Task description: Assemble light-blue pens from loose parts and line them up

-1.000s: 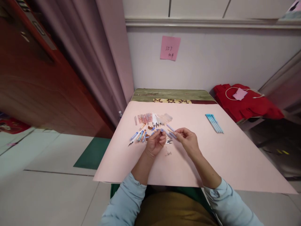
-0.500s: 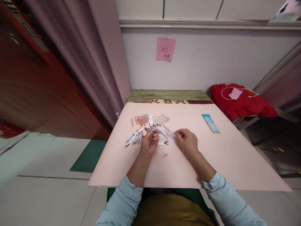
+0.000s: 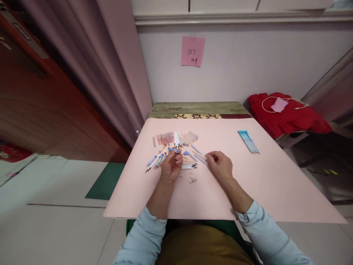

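My left hand (image 3: 171, 167) is raised over the parts in the middle of the table, its thumb and fingers pinching a small blue pen part (image 3: 173, 149). To the right, my right hand (image 3: 221, 164) rests low with its fingertips pressed together at the end of a pale blue pen barrel (image 3: 200, 159). More pale blue and orange barrels (image 3: 191, 156) lie between the hands. White refills with dark tips (image 3: 189, 166) lie just right of my left hand. Blue and orange printed pen parts (image 3: 159, 160) lie to its left.
Behind the hands are reddish clear parts (image 3: 166, 138), white refills (image 3: 177, 140) and clear pieces (image 3: 191, 137). Small clear bits (image 3: 192, 180) lie nearer me. Several blue pens (image 3: 248, 141) lie at right on the pink-covered table (image 3: 275, 191). Red cloth (image 3: 292, 119) sits beyond its right edge.
My left hand has shifted slightly left, and the blue part in it now shows without the brown-and-blue piece seen there before. My right hand has barely moved. The view has tilted slightly.
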`<control>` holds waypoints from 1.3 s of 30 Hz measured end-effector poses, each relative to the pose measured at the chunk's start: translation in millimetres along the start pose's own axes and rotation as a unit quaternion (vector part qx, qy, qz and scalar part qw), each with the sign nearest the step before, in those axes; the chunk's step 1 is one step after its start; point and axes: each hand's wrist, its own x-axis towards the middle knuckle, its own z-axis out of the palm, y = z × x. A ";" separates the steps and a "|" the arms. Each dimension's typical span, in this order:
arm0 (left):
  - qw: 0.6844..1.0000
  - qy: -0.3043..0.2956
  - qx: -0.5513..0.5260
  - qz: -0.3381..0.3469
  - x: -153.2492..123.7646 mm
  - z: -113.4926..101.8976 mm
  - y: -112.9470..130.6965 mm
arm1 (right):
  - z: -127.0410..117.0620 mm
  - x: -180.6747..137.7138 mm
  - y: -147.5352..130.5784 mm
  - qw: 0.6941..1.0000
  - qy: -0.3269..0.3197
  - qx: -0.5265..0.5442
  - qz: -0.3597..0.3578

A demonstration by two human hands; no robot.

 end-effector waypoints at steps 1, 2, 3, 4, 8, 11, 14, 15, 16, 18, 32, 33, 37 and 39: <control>1.000 -0.002 0.002 -0.001 -0.3 0.1 0.2 | 0.1 -1.2 -1.4 1.000 0.003 0.006 -0.012; 1.000 -0.004 0.004 -0.002 -0.5 0.1 0.0 | 0.2 -2.7 -3.0 0.999 0.003 0.013 -0.033; 1.000 -0.005 0.007 -0.003 -0.6 -0.2 -0.3 | 0.5 -4.4 -4.8 0.998 -0.002 0.021 -0.062; 1.000 -0.006 0.009 -0.004 -0.6 -0.5 -0.6 | 1.1 -6.2 -6.6 0.994 -0.014 0.032 -0.099; 1.000 -0.014 0.006 -0.002 0.0 -2.0 -1.6 | 7.0 -13.6 -12.7 0.962 -0.099 0.051 -0.251; 1.000 -0.011 0.011 -0.005 0.2 -2.0 -2.1 | 13.3 -17.2 -14.8 0.942 -0.134 0.007 -0.306; 1.000 -0.001 0.020 -0.007 -0.7 -1.1 -3.2 | 17.3 -18.6 -14.6 0.939 -0.146 -0.036 -0.309; 1.000 0.001 0.021 -0.007 -1.1 -0.8 -3.6 | 17.9 -18.8 -14.2 0.940 -0.148 -0.043 -0.303; 1.000 0.001 0.021 -0.008 -1.5 -0.4 -3.9 | 18.2 -18.8 -13.8 0.942 -0.148 -0.048 -0.298; 1.000 0.001 0.020 -0.009 -2.3 0.4 -4.4 | 18.1 -18.8 -13.6 0.946 -0.145 -0.056 -0.284; 0.999 0.024 0.015 -0.017 -0.5 -1.5 -3.2 | 14.8 -19.1 -19.1 0.945 -0.167 -0.091 -0.267; 0.999 0.023 0.016 -0.016 -0.4 -2.2 -3.2 | 14.3 -18.9 -19.0 0.943 -0.167 -0.094 -0.273; 1.000 0.014 0.018 -0.011 -0.3 -3.7 -3.4 | 12.6 -18.3 -18.6 0.937 -0.174 -0.107 -0.282; 1.000 0.013 0.017 -0.009 -0.2 -4.0 -3.4 | 12.3 -18.5 -18.6 0.938 -0.174 -0.106 -0.281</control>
